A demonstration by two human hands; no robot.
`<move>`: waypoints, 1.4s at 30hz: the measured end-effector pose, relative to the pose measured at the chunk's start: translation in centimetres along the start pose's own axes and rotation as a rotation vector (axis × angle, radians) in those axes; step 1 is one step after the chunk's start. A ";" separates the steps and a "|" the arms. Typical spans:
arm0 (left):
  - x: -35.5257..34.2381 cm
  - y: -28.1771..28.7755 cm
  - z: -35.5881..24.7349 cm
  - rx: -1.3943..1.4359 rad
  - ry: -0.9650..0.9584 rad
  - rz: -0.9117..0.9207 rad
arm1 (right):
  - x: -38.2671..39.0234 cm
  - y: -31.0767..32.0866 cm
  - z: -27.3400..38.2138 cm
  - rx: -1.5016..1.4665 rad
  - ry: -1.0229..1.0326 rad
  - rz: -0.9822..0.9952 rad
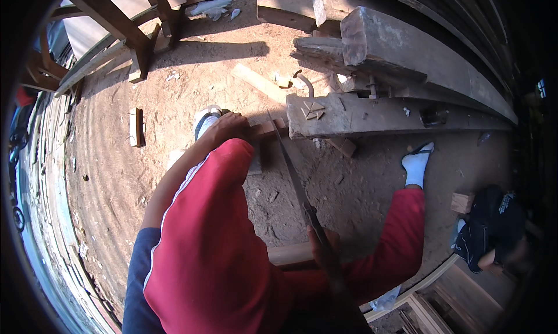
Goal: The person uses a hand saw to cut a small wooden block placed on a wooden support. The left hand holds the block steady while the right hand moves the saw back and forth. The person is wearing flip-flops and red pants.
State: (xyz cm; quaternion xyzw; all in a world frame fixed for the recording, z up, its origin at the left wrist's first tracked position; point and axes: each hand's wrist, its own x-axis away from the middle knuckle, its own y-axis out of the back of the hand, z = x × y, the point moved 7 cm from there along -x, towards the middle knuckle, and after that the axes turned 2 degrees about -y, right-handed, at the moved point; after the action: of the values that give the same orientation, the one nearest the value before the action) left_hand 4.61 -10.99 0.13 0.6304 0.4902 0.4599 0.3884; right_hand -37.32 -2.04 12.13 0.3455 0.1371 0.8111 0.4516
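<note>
My right hand [324,241] is closed round the handle of a handsaw [295,180]. The saw's long narrow blade slants up and leftward, and its far end crosses a small strip of wood [263,130]. My left hand [231,125] grips that strip at its left end, beside my red-trousered knee. The strip's right end reaches the end of a thick wooden beam [337,114]. Several small wedge-shaped offcuts [313,110] lie on top of the beam. How deep the blade sits in the wood is too small to tell.
Heavy timbers [430,55] are stacked at the upper right. A short wood block [135,127] lies on the dirt to the left, and a flat board [260,81] lies ahead. A wooden frame [110,23] stands upper left. A dark bag [491,226] is at the right.
</note>
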 end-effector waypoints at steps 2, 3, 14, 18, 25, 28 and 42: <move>-1.3 -0.5 -0.9 0.010 -0.033 0.008 | -0.8 -0.7 -0.7 -0.084 0.001 -0.011; -1.4 -0.2 -1.0 0.012 -0.032 0.016 | -1.2 -1.3 -1.3 -0.131 0.006 -0.009; -1.7 0.0 -1.6 0.028 0.001 -0.040 | -0.5 0.3 -2.1 -0.109 0.044 -0.070; -1.2 -0.3 -1.3 0.006 -0.023 -0.054 | -0.3 -0.4 -3.1 -0.115 0.002 -0.025; -1.2 -0.8 -1.2 -0.004 -0.074 -0.139 | 1.9 0.8 -3.2 -0.068 0.091 -0.150; -0.3 -0.9 -0.4 -0.023 -0.083 -0.158 | 0.3 -0.2 -0.1 -0.085 -0.019 -0.031; -0.3 0.3 -1.1 0.012 -0.014 -0.071 | 0.1 -0.2 -1.4 -0.078 0.036 -0.021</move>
State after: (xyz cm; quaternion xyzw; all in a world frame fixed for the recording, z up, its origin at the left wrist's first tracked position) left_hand 3.64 -11.29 0.69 0.6181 0.5121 0.4387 0.4040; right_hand -38.14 -1.74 11.01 0.3117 0.1171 0.8170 0.4707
